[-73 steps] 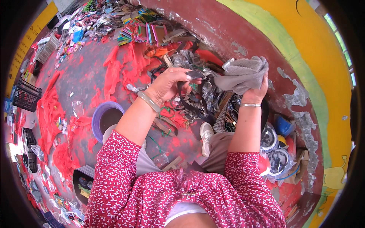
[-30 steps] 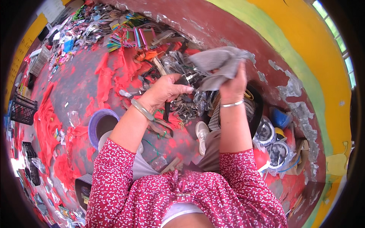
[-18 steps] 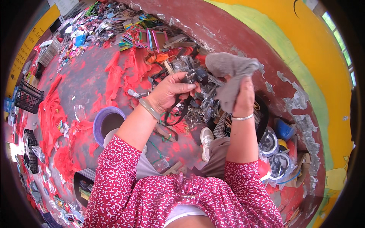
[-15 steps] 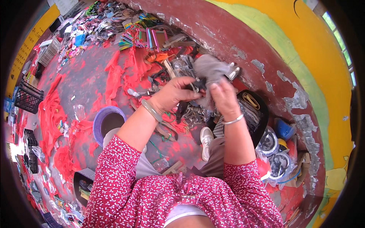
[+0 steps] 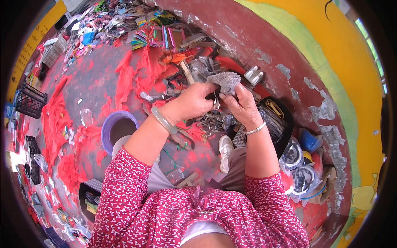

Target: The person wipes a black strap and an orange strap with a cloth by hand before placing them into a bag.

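In front of me, my left hand [image 5: 197, 100] is closed, fingers curled round a small dark piece with a shiny metal buckle [image 5: 216, 103]; most of it is hidden by the fingers. My right hand [image 5: 243, 108] pinches a crumpled grey cloth [image 5: 225, 80], which bunches up over the fingertips of both hands. The two hands are close together, the cloth and buckle between them. Below and beyond them lies a heap of dark straps and metal pieces [image 5: 211, 124] on the floor.
A purple bucket [image 5: 108, 132] with dark contents stands left of my legs. A black bin [image 5: 285, 128] holding rolled straps is at my right, near bagged round items [image 5: 304, 177]. Two silvery pieces [image 5: 254, 75] lie by the peeling wall [image 5: 285, 70]. Red cloth [image 5: 124, 82] covers parts of the floor.
The grey cloth, blurred and spread to the right before, is now bunched and nearly still between my hands. My right hand has turned, its fingers now pinching the cloth.
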Demonstrator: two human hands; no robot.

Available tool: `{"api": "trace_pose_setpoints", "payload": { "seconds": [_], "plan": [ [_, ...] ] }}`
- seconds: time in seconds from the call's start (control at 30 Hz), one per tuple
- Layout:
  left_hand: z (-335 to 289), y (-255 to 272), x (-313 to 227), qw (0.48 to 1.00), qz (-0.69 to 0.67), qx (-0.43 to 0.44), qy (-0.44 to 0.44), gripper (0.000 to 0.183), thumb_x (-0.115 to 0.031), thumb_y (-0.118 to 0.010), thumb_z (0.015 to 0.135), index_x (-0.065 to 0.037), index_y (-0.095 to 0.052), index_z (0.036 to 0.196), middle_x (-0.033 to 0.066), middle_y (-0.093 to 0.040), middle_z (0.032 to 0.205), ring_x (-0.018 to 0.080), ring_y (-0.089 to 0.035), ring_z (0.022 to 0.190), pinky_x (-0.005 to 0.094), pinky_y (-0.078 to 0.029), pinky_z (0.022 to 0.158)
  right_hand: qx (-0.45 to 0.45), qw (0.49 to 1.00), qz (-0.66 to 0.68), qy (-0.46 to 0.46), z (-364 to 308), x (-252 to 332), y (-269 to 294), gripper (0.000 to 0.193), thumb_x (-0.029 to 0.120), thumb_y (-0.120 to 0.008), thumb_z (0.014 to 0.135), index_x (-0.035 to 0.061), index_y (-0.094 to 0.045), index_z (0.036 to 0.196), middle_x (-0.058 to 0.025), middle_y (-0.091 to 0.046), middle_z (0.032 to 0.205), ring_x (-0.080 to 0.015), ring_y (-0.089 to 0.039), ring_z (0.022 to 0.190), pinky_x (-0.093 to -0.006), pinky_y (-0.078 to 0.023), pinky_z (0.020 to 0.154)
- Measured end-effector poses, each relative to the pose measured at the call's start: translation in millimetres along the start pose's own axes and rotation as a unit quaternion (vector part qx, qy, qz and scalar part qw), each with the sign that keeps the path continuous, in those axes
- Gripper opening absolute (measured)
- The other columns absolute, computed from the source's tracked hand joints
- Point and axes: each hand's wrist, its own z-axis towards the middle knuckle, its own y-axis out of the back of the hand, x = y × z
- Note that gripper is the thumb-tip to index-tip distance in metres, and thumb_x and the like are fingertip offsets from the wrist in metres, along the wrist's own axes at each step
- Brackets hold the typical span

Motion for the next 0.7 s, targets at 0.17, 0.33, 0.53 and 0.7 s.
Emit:
{"api": "trace_pose_setpoints", "payload": {
  "seconds": [0.17, 0.33, 0.53, 0.7],
  "plan": [
    [2.9, 0.4, 17.7, 0.999, 0.034, -0.001, -0.028, 0.024, 0.005, -0.046, 0.078, 0.002, -0.057, 0.098, 0.0024, -0.061, 0.086, 0.0093, -0.055, 0.081, 0.0252, -0.046, 0.074, -0.102, 0.993, -0.063, -0.023, 2.0, 0.9, -18.9, 0.014, 0.011, -0.056, 0.083, 0.0025, -0.055, 0.095, -0.0071, -0.057, 0.069, -0.0130, -0.053, 0.063, -0.0280, -0.045, 0.062],
    [3.4, -10.5, 13.5, 0.998, 0.042, 0.036, -0.004, 0.012, -0.001, -0.050, 0.083, 0.002, -0.057, 0.091, 0.0029, -0.062, 0.078, 0.0071, -0.055, 0.072, 0.0242, -0.046, 0.067, -0.239, 0.967, -0.025, -0.086, 4.7, -16.1, -21.3, 0.020, 0.021, -0.052, 0.088, 0.0023, -0.057, 0.088, -0.0034, -0.055, 0.065, -0.0078, -0.045, 0.057, -0.0229, -0.040, 0.053],
    [1.9, 2.8, 12.2, 0.993, -0.092, 0.043, 0.063, 0.018, -0.005, -0.054, 0.084, 0.002, -0.057, 0.100, 0.0047, -0.063, 0.084, 0.0102, -0.059, 0.075, 0.0237, -0.046, 0.066, -0.209, 0.888, 0.337, -0.234, 6.8, 23.1, -15.9, 0.025, 0.028, -0.049, 0.091, 0.0071, -0.059, 0.082, 0.0009, -0.054, 0.065, -0.0057, -0.047, 0.053, -0.0191, -0.039, 0.048],
    [1.9, -0.1, 21.9, 0.994, -0.103, 0.027, -0.002, 0.026, -0.001, -0.056, 0.080, 0.000, -0.055, 0.106, 0.0034, -0.062, 0.088, 0.0098, -0.059, 0.080, 0.0206, -0.044, 0.061, -0.015, 0.975, -0.202, 0.091, 4.4, -4.6, -1.3, 0.020, 0.017, -0.057, 0.081, 0.0005, -0.053, 0.092, -0.0160, -0.052, 0.103, -0.0301, -0.056, 0.081, -0.0368, -0.047, 0.068]
  ]
}}
